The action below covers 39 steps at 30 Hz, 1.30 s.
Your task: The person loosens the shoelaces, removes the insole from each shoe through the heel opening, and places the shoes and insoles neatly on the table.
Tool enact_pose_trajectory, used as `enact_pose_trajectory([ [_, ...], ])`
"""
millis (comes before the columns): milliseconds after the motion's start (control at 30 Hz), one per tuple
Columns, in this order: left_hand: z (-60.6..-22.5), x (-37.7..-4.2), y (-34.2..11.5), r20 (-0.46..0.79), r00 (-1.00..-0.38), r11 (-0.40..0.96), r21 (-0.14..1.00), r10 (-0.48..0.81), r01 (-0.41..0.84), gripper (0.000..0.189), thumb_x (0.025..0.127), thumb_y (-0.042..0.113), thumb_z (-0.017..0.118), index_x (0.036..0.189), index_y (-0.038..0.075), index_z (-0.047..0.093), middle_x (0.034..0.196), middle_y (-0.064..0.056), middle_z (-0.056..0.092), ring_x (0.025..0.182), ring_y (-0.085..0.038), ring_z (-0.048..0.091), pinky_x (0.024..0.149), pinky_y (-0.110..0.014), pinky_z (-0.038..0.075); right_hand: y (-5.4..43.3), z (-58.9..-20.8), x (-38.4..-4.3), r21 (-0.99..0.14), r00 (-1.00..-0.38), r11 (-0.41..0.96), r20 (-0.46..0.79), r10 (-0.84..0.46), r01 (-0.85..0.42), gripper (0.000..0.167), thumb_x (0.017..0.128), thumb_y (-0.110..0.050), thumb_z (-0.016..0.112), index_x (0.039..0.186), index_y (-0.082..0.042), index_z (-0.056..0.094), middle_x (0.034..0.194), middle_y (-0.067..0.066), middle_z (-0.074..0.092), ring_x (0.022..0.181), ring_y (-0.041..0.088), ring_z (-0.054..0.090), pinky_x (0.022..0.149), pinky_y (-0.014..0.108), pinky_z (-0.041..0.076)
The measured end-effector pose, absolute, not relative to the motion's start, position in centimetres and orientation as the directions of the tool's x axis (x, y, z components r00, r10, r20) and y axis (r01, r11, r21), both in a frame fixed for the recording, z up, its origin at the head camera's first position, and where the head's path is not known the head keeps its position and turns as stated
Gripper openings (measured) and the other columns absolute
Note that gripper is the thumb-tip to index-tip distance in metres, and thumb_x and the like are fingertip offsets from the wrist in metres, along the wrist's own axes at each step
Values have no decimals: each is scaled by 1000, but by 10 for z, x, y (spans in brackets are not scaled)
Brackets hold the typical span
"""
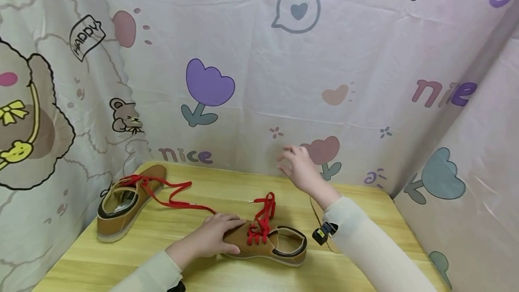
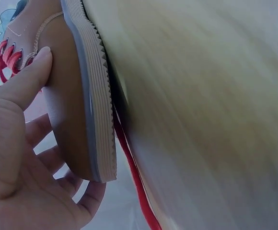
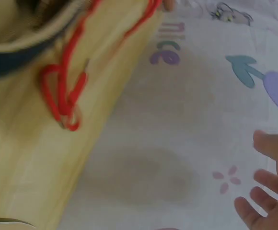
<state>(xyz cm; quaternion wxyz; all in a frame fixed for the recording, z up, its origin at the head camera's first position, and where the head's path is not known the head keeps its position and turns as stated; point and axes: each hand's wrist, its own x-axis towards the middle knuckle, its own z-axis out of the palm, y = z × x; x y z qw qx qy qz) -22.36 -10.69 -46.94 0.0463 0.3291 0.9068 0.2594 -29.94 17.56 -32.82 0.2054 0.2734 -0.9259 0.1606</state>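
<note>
A brown shoe [image 1: 255,243] with red laces [image 1: 265,213] lies on the wooden table, toe to the left. My left hand [image 1: 211,238] grips its toe; in the left wrist view the thumb [image 2: 42,64] presses the upper while the other fingers go round the far side. The laces are threaded at the tongue, and their loose ends trail over the table behind the shoe. My right hand [image 1: 299,168] is raised above the back right of the table, fingers loosely bent and apart, holding nothing. In the right wrist view its fingertips [image 3: 247,211] show against the curtain.
A second brown shoe [image 1: 111,226] rests at the table's left edge, its red lace [image 1: 174,203] stretching towards the first shoe. A flat tan piece [image 1: 334,247] lies partly under the right forearm. Printed curtains [image 1: 251,148] close off the back and both sides of the table [image 1: 227,278].
</note>
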Motion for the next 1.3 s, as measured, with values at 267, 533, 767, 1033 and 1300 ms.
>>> enact_pose_trajectory([
  [267,-469,-226,-107,89,-784,657,492,614,571,76,82,56,75,145,19,55,146,-9,52,132,-35,45,103,-61,33,174,-349,-272,-156,-739,733,296,-606,-663,8,89,-17,77,85,-19,71,132,17,60,119,38,49,98,53,45],
  [533,-467,-224,-106,111,-778,643,498,618,582,74,83,56,75,144,18,56,144,-10,54,130,-35,46,102,-61,33,173,-365,-249,-136,-717,704,169,-677,-697,13,89,-20,78,80,-25,70,130,11,60,120,34,50,95,48,48],
  [767,-467,-223,-106,119,-778,644,493,616,585,75,82,56,75,144,18,57,144,-9,54,130,-35,47,102,-61,34,171,-372,-236,-165,-711,693,104,-696,-702,12,86,-18,80,80,-24,72,133,10,59,122,32,49,97,46,48],
  [1033,-468,-223,-106,114,-778,641,500,618,582,75,83,57,74,144,18,57,144,-10,54,130,-35,47,101,-61,35,169,-385,-232,-194,-708,687,65,-704,-701,5,88,-26,80,86,-25,75,136,9,58,126,30,47,103,46,45],
  [1300,-470,-223,-107,112,-776,644,492,620,586,75,83,57,73,144,18,56,145,-10,54,131,-35,46,101,-62,35,163,-396,-232,-220,-666,638,81,-742,-738,7,87,-23,80,94,-24,76,134,4,58,123,26,46,102,42,45],
])
